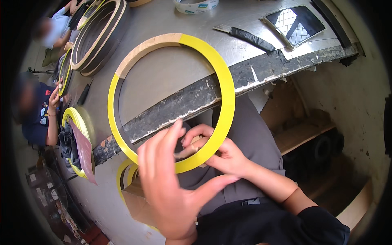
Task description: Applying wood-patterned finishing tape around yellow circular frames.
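Note:
A large flat ring (227, 94) with a yellow face stands tilted against the table's front edge, above my lap. Bare tan material (141, 51) shows along its upper left stretch. Curled around the ring's lower right part are the fingers of my right hand (230, 159), gripping it from inside and beneath. My left hand (167, 183) is in front of the ring's lower left rim, fingers stretched up and thumb spread to the right. It is slightly blurred and covers a piece of the rim. A small pale scrap (192, 151) shows by my right fingers.
On the metal table (163, 77) lie a black-wrapped blade (252, 38), a glossy phone-like panel (296, 26), a tape roll (196, 5) and stacked rings (96, 38). A yellow coil (81, 122) hangs at the left edge. A cardboard box (136, 200) stands below. Co-workers (38, 110) sit left.

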`<state>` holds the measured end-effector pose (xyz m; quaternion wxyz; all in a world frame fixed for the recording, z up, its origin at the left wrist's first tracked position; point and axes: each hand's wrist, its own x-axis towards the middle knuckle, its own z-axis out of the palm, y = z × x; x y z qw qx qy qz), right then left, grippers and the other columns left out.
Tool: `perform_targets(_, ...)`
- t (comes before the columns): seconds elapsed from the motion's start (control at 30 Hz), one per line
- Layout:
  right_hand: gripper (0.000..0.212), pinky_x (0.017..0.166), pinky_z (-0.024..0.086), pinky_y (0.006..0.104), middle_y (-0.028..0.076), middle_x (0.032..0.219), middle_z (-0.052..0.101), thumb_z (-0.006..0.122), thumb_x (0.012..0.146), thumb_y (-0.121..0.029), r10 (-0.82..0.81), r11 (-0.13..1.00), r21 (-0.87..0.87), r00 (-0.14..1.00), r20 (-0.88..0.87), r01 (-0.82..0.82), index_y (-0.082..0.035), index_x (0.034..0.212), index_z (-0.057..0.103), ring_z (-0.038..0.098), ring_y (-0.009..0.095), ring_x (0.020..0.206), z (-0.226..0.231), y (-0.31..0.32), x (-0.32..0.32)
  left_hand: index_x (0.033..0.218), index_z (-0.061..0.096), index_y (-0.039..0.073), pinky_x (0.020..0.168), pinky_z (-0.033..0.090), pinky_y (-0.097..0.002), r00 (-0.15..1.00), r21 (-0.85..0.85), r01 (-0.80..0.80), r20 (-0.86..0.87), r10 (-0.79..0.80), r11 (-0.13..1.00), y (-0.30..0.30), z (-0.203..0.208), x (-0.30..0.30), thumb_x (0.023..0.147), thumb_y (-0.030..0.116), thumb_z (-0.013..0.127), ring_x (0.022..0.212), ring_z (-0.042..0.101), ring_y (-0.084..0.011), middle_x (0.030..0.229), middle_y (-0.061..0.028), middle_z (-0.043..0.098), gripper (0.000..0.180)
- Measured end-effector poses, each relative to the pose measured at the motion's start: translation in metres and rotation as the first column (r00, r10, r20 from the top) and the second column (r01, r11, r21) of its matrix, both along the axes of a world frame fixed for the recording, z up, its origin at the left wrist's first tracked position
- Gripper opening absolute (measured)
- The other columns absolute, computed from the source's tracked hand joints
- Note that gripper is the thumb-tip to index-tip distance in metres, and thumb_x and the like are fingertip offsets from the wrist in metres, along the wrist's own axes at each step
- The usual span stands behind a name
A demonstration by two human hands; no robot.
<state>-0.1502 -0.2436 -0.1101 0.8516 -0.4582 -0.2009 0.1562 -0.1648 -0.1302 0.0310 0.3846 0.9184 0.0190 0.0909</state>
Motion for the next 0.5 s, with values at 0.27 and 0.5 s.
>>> perform_targets(0.27, 0.019, 0.103, 0.043, 0.0333, 0.008, 0.132, 0.053, 0.060, 0.097, -0.003, -0.060, 0.995, -0.085, 0.988, -0.141, 0.048, 0.000, 0.114, 0.066, 0.053, 0.019, 0.122, 0.007, 0.003, -0.011, 0.123, 0.067, -0.001, 0.102, 0.042, -0.0396, 0.998, -0.169, -0.040, 0.047, 0.048, 0.985, 0.032, -0.024, -0.020, 0.069, 0.012, 0.085, 0.110, 0.059, -0.0290, 0.112, -0.0130, 0.067, 0.059)
perform_targets(0.5, 0.025, 0.103, 0.044, 0.0343, 0.009, 0.134, 0.052, 0.059, 0.101, -0.014, -0.041, 0.995, -0.093, 0.996, -0.080, 0.034, -0.001, 0.122, 0.066, 0.054, 0.019, 0.122, 0.002, 0.001, -0.007, 0.096, 0.076, 0.006, 0.092, 0.040, -0.0367, 0.999, -0.123, -0.033, -0.023, 0.031, 0.992, 0.033, -0.027, -0.011, 0.075, 0.008, 0.081, 0.090, 0.058, -0.0211, 0.091, -0.0048, 0.066, 0.021)
